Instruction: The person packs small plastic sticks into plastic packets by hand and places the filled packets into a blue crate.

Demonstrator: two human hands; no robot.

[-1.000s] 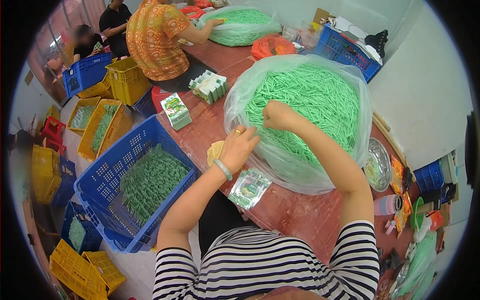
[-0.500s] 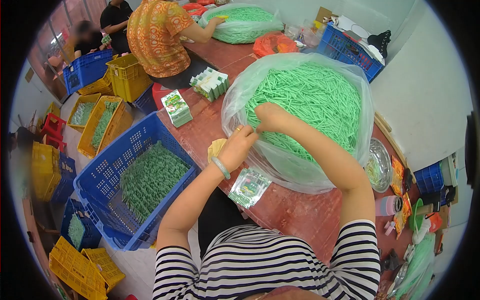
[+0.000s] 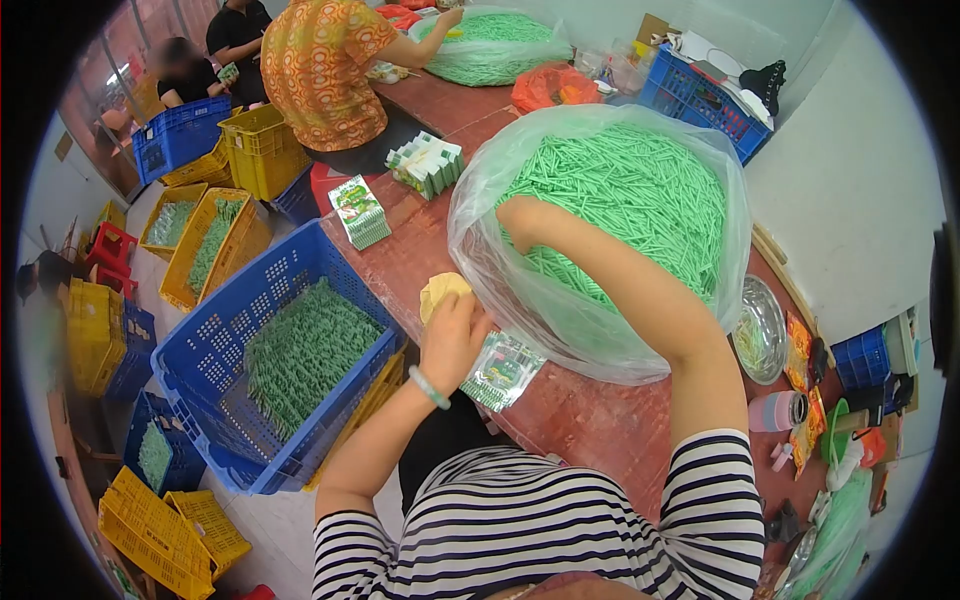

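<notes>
The left hand point(image 3: 455, 335) has moved since the earlier frame: it was beside the right hand point(image 3: 522, 222) at the rim of the near bag point(image 3: 590, 352), and now it is back toward the near left, apart from it. The right hand stays at the left side of the same bag, over the green sticks point(image 3: 640, 200). So the two hands do not meet now; the left one is between the yellow cloth point(image 3: 440, 292) and the flat packets point(image 3: 503, 370), seeming to touch both. Its fingers are bent and close together, but whether they clamp something, one cannot tell. The right fingers are curled in, their tips hidden, so their hold cannot be told also. At the far end, a co-worker's hand point(image 3: 452, 17) has risen from the far bag point(image 3: 562, 50).

By count, there are two hands of the person, two big bags of sticks on the table point(image 3: 600, 430), three groups of packets with the stack point(image 3: 360, 212) and the fanned row point(image 3: 428, 163), one cloth, one large blue crate point(image 3: 205, 340) at the left with many packets inside, and three co-workers. The sticks are too many for counting.
</notes>
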